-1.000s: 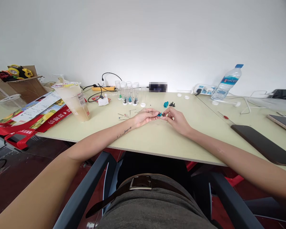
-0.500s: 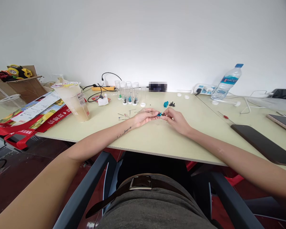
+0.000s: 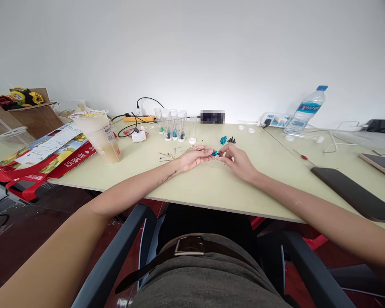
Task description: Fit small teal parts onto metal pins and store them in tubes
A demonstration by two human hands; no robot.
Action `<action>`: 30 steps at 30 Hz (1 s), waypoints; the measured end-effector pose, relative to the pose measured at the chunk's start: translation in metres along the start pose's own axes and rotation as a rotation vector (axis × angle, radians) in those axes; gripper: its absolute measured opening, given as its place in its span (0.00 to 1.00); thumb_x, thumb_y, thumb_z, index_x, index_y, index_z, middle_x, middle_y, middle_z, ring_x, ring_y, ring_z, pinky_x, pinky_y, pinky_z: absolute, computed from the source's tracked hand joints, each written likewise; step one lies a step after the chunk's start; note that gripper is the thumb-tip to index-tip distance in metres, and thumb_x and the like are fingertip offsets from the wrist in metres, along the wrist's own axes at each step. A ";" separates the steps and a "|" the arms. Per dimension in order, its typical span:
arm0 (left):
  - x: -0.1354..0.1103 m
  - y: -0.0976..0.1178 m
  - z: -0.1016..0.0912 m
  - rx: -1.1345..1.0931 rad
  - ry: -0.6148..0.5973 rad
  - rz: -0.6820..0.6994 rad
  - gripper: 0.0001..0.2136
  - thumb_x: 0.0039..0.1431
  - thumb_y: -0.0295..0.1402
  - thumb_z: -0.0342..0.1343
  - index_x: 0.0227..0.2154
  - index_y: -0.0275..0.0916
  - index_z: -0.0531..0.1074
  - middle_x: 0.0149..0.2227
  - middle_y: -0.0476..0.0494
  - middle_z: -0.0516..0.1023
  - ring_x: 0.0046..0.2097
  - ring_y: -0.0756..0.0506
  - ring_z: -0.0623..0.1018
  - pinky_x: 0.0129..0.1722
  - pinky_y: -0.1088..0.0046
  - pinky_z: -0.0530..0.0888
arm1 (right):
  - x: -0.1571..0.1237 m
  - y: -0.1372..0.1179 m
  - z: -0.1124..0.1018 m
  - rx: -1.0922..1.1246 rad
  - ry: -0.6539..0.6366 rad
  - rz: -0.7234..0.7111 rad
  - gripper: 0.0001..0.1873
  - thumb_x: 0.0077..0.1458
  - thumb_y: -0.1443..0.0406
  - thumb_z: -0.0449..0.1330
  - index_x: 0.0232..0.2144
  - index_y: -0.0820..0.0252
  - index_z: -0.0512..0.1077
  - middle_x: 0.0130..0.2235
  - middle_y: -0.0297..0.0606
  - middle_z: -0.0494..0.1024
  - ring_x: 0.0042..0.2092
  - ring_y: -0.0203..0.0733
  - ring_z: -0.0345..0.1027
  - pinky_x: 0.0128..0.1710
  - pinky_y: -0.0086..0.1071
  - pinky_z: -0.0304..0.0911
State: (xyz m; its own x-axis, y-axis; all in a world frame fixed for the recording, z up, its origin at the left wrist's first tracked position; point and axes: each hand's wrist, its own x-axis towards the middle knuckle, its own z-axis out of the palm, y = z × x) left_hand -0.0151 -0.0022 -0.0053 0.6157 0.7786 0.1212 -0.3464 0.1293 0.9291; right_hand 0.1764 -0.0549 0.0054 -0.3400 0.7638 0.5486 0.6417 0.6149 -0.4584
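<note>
Teal plastic piece (image 3: 214, 153) gripped in its nearly closed fingertips (image 3: 210, 152), my left hand (image 3: 196, 157) faced my right hand (image 3: 236, 162), which pinched a dark bit (image 3: 218, 154) beside the piece, over the table (image 3: 200, 186). Beyond lay teal parts (image 3: 223, 140) and black pegs (image 3: 232, 140).

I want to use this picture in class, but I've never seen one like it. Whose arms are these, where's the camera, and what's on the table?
There is no machine: a person works bare-handed, and a camera worn on their head looks forward and down. The left hand holds a small teal piece; the right hand pinches a dark bit at its end. On the table lie more teal pieces and black pieces, with clear tubes, a drink cup and a water bottle.
</note>
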 end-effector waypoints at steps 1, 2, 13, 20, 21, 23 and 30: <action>0.000 0.000 0.000 0.006 -0.003 0.001 0.06 0.49 0.26 0.59 0.31 0.30 0.72 0.28 0.45 0.75 0.33 0.53 0.76 0.44 0.74 0.70 | 0.000 0.000 0.000 0.001 -0.005 0.003 0.14 0.55 0.52 0.52 0.34 0.56 0.63 0.27 0.33 0.71 0.25 0.37 0.61 0.28 0.31 0.55; 0.000 0.000 0.001 0.011 -0.010 0.002 0.06 0.49 0.26 0.59 0.31 0.30 0.72 0.28 0.45 0.75 0.33 0.52 0.76 0.44 0.74 0.70 | 0.000 -0.001 -0.001 0.005 -0.013 0.006 0.14 0.56 0.52 0.50 0.34 0.56 0.64 0.27 0.33 0.71 0.26 0.37 0.61 0.28 0.31 0.55; 0.000 -0.001 0.000 0.011 0.003 -0.003 0.06 0.49 0.25 0.59 0.31 0.30 0.72 0.28 0.45 0.76 0.33 0.53 0.76 0.44 0.74 0.70 | 0.001 -0.003 -0.001 0.000 -0.006 0.018 0.15 0.55 0.52 0.51 0.33 0.57 0.63 0.29 0.35 0.73 0.25 0.36 0.60 0.28 0.31 0.56; -0.001 -0.001 0.000 0.035 -0.058 0.003 0.07 0.49 0.27 0.60 0.32 0.30 0.72 0.30 0.43 0.76 0.35 0.51 0.77 0.44 0.74 0.70 | 0.001 0.000 -0.002 0.029 -0.112 0.001 0.21 0.60 0.52 0.42 0.25 0.58 0.65 0.26 0.35 0.72 0.26 0.36 0.62 0.31 0.31 0.57; -0.001 -0.002 -0.001 0.033 -0.064 0.005 0.07 0.49 0.27 0.60 0.32 0.30 0.72 0.30 0.43 0.76 0.35 0.51 0.77 0.44 0.74 0.70 | 0.001 0.000 -0.002 0.029 -0.115 0.002 0.21 0.60 0.52 0.42 0.25 0.58 0.64 0.26 0.34 0.72 0.26 0.36 0.62 0.31 0.31 0.56; 0.000 -0.002 -0.002 0.025 -0.059 0.011 0.07 0.49 0.27 0.60 0.32 0.29 0.72 0.30 0.44 0.76 0.35 0.51 0.77 0.43 0.74 0.70 | 0.001 0.000 -0.001 0.026 -0.083 0.016 0.19 0.58 0.52 0.46 0.27 0.58 0.64 0.26 0.34 0.72 0.26 0.36 0.62 0.30 0.31 0.56; 0.000 -0.002 -0.002 0.021 -0.041 0.009 0.08 0.49 0.27 0.60 0.32 0.29 0.72 0.29 0.44 0.76 0.34 0.52 0.76 0.43 0.74 0.70 | 0.001 0.000 -0.001 0.028 -0.039 0.022 0.14 0.56 0.54 0.50 0.29 0.58 0.63 0.25 0.33 0.71 0.26 0.36 0.61 0.29 0.30 0.55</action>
State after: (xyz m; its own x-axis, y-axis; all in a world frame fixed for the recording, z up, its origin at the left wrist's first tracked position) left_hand -0.0157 -0.0014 -0.0074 0.6415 0.7535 0.1438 -0.3379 0.1092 0.9348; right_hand 0.1772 -0.0541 0.0066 -0.3531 0.7839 0.5107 0.6296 0.6028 -0.4901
